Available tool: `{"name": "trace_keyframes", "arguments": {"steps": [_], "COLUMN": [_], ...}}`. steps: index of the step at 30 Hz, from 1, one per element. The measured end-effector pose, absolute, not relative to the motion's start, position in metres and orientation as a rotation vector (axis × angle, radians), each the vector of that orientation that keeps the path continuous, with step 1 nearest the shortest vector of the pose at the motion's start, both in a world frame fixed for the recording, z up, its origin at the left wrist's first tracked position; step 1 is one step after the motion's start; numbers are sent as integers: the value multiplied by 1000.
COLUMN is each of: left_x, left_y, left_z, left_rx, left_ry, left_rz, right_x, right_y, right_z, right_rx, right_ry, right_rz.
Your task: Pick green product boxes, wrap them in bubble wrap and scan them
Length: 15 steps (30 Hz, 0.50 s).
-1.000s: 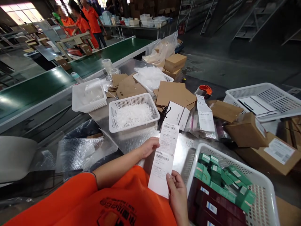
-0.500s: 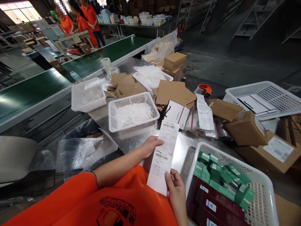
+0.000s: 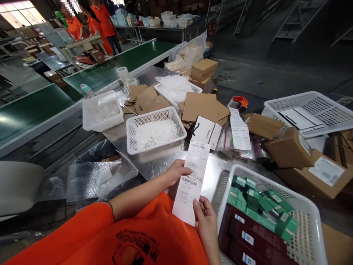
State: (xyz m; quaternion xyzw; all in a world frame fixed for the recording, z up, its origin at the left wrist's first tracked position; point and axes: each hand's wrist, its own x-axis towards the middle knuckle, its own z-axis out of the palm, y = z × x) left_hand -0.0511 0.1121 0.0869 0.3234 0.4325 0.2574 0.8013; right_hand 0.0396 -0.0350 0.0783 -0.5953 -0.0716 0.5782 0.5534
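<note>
A long printed paper slip with barcodes is stretched between my two hands in front of my orange shirt. My left hand pinches its left edge near the middle, thumb on top. Lower down, my right hand grips the right edge between thumb and fingers. Just beyond the slip's top end lies a white CHANEL paper bag with black handles. To the right of my right hand stands a white basket with small green boxes and dark red boxes in it.
White baskets hold shredded paper and clear plastic. Flattened cardboard, a tape dispenser, wrapped packs with slips and cartons crowd the metal table. A green conveyor runs behind. People in orange stand beyond it.
The view has shifted very slightly. On the conveyor, a brown box at the left has moved a little further left. Both hands keep their hold on the slip.
</note>
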Motion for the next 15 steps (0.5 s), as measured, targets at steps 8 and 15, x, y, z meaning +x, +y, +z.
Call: {"name": "trace_keyframes", "arguments": {"steps": [8,15], "left_x": [-53,-55], "left_y": [109,102], "left_z": [94,95], "left_rx": [647,591], "left_ry": [823,777], "left_rz": [537,552], "right_x": [40,40], "right_y": [-36,-35], "right_z": [77,78], "right_rx": [-1387,-1378], "right_ry": [-127,-101], "right_rz": [1331,1321]}}
